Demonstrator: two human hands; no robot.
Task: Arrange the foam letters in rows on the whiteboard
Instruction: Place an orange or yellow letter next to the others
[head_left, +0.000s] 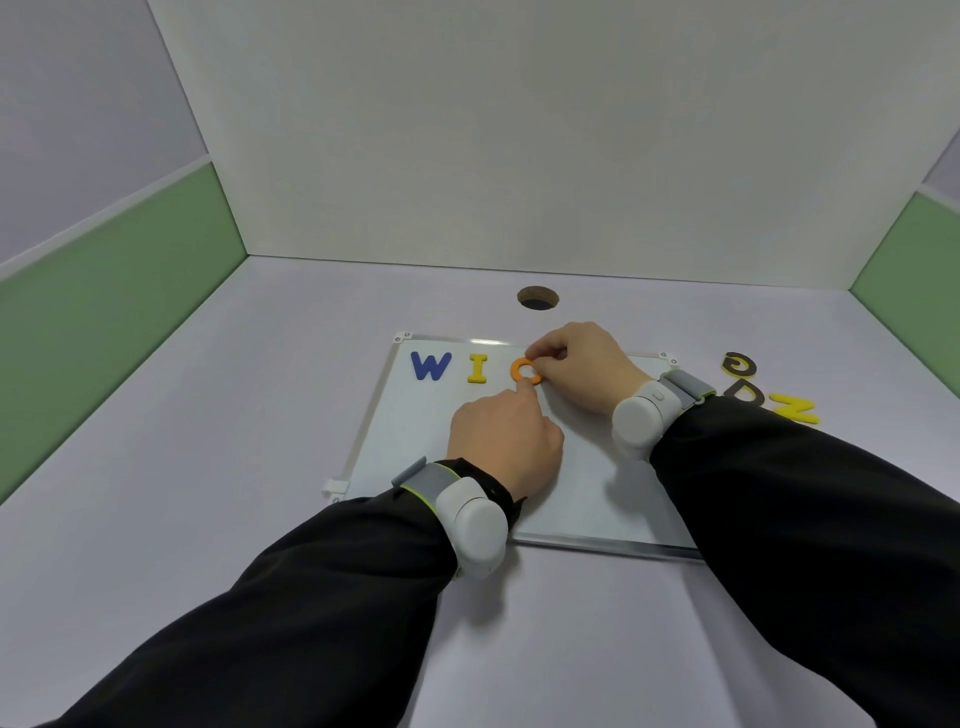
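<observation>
1. My right hand (584, 366) has fingers curled, pinching the orange foam letter (521, 370) at its 2 o'clock edge.
2. My left hand (501, 441) is mostly curled, index fingertip pressing the same letter at 6 o'clock.
3. On the whiteboard (415, 415), I count three letters in the top row: blue W (430, 365), yellow I (477, 370), then the orange one.
4. Three more lie off the board at its 2 o'clock: a dark spiral-shaped letter (740, 363), a dark D (746, 393), a yellow N (793, 408).

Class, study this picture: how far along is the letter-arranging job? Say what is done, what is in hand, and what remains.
Done: the blue W and yellow I sit in the whiteboard's top row. In hand: both the right hand and left hand are at the orange ring letter, third in that row. Left: three letters lie on the table right of the board.
</observation>
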